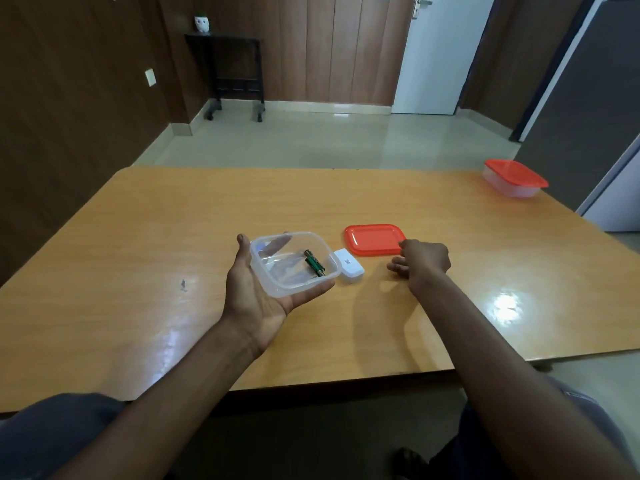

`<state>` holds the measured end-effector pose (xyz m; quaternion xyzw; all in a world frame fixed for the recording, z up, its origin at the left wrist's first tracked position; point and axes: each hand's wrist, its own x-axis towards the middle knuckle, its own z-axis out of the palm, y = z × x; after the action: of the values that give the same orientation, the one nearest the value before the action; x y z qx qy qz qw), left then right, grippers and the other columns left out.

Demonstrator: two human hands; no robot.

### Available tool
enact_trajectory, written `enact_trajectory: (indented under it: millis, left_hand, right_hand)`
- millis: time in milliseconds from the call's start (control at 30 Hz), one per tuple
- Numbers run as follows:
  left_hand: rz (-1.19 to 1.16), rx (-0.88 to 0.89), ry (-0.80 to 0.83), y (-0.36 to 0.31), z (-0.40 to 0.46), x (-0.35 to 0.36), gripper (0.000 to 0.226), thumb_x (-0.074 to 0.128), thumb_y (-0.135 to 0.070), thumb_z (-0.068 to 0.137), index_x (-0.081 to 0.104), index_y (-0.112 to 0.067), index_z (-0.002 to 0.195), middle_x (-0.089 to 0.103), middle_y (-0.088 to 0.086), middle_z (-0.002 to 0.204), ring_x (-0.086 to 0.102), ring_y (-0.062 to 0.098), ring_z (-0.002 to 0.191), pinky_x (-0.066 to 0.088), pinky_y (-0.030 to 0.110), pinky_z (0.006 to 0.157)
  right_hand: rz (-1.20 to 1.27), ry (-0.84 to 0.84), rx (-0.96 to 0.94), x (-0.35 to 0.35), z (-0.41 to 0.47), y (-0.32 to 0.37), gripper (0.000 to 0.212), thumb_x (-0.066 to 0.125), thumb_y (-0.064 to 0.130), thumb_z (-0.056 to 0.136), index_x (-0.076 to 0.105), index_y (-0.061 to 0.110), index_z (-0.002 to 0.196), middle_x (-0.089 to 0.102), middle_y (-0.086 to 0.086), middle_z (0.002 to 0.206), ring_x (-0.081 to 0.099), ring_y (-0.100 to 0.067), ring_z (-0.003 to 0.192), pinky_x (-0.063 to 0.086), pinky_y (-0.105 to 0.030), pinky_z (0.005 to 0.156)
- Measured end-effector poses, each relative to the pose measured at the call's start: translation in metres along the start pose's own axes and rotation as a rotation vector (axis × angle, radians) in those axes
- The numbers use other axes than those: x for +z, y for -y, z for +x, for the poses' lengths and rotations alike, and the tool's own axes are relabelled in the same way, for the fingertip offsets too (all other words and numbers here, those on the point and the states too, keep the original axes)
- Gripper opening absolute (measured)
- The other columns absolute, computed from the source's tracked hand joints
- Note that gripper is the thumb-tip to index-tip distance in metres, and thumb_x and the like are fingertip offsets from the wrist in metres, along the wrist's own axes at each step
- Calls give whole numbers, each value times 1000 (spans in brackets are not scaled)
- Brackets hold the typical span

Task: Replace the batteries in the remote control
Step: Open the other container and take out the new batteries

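My left hand (258,299) is palm-up above the worktop (173,237), fingers spread under a clear plastic container (292,263), cradling it. Inside the container lie green batteries (314,264). The white remote control (349,265) lies on the worktop between my hands, just right of the container. My right hand (424,261) is palm-down with loosely curled fingers, holding nothing. The red lid (374,239) lies just beyond it. A second, red-lidded container (514,178) sits far beyond my right hand.
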<state>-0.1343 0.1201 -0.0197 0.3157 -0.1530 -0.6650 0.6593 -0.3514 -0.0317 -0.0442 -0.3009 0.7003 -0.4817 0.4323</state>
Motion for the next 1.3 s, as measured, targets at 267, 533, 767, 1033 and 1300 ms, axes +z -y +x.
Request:
enact_trajectory:
  millis: [267,533,767,1033,1300]
  left_hand:
    - [-13,-26,64,2,1,0,66,38,-56,102,56,-3,138,61,33,131,65,56,108,56,69,79]
    - [267,-165,135,18,-1,4,43,47,-41,101,68,-12,126,68,17,130,68,42,113,54,63,92]
    - [650,-338,269,58,-8,16,34,57,-13,99,64,-21,131,67,12,131,66,39,116,59,51,92]
    - [482,-353,288,79,-1,17,42,55,2,94,58,-12,134,54,1,147,60,26,128,58,39,96]
    - [371,-369,298,78,3,13,69,59,-1,86,40,-11,151,49,1,154,53,23,137,43,46,114]
  right_hand:
    - [-257,610,-424,13,-75,15,23,71,27,92,74,6,99,73,-10,85,69,-19,63,58,-34,52]
    - [-643,648,-733,-22,-58,32,17,70,19,94,78,13,107,72,4,75,63,-1,56,53,-20,52]
    - [-912,503,-856,-53,-30,26,21,69,14,92,78,18,110,77,0,106,65,-11,91,45,-21,79]
    - [-900,432,-858,-51,-19,21,32,64,-2,88,75,11,115,75,-5,114,68,-14,103,45,-16,89]
    - [-1056,393,-582,-63,-14,20,28,70,1,81,70,16,105,70,-10,98,75,-27,63,64,-43,63]
